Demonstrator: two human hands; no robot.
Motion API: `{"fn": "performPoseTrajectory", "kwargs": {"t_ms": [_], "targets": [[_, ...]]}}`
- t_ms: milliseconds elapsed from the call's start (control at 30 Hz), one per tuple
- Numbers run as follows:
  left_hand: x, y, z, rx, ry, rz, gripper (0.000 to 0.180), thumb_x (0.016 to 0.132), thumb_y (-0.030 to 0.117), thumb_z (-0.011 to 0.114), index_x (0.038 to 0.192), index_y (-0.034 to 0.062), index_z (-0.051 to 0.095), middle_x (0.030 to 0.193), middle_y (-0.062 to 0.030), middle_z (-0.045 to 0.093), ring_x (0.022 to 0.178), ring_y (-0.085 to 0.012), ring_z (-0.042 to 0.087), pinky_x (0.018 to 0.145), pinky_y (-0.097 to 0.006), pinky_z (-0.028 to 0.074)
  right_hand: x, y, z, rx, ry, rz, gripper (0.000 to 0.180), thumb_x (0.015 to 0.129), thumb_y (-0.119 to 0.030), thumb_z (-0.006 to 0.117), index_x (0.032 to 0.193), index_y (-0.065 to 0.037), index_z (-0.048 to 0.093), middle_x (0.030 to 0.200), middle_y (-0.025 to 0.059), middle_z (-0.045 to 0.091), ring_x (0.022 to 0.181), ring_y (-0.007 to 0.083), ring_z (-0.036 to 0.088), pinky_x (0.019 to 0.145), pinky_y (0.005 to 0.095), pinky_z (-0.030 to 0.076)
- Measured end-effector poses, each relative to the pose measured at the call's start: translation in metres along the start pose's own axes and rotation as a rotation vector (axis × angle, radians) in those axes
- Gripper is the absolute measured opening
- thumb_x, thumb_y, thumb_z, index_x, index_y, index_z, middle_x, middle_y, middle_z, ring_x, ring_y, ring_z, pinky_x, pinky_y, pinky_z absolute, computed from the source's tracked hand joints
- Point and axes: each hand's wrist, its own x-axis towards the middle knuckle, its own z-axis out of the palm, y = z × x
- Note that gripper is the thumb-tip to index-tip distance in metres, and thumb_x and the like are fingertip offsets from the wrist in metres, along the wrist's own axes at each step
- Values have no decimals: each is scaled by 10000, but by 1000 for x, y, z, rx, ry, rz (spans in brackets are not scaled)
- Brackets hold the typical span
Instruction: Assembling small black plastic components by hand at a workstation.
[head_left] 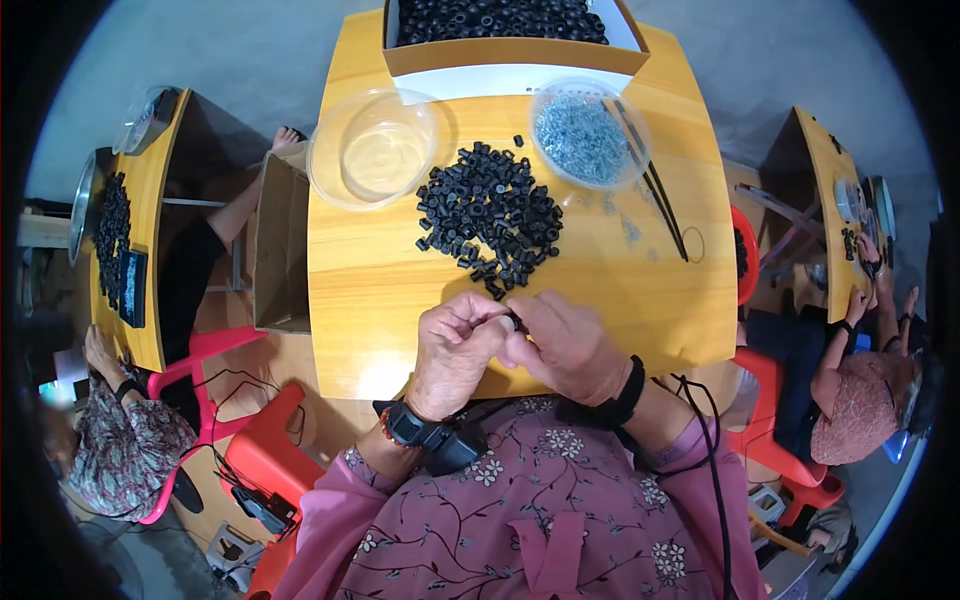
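Close together over the near part of the yellow wooden table [375, 330], my left hand [455, 345] and my right hand [572, 343] are both closed, fingertips meeting. Pinched between them is a small black cylindrical part [514, 321], mostly hidden by the fingers. Just beyond lies a loose pile of similar small black parts [485, 205]. A clear round bowl [638, 120] at the far right holds many tiny, shiny, bluish-clear pieces [583, 140]. To the far left stands another clear round bowl [335, 195] with no pieces visible in it.
A cardboard box [520, 55] full of black parts stands at the far edge. Black tweezers [655, 185] lean over the right bowl, near a thin ring [693, 244] and scattered clear bits [631, 230]. People work at tables on both sides; red stools [270, 450] and cables flank me.
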Motion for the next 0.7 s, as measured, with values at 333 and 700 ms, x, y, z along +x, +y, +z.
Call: {"fn": "performPoseTrajectory", "kwargs": {"t_ms": [333, 700], "targets": [[1, 3, -1, -133, -25, -31, 122, 985, 78, 616, 992, -40, 649, 841, -93, 711, 700, -144, 693, 665, -276, 598, 5, 5, -7, 26, 32, -49, 337, 799, -145, 759, 1040, 2, 574, 818, 108, 542, 678, 278, 610, 561, 375, 495], [-9, -11, -8, -168, -23, -53, 157, 1016, 78, 557, 994, -50, 646, 839, -101, 700, 692, -151, 693, 664, -287, 614, 9, 4, 0, -38, -69, -94, 230, 843, -154, 719, 960, -23, 570, 785, 99, 529, 640, 277, 617, 534, 378, 495]]}}
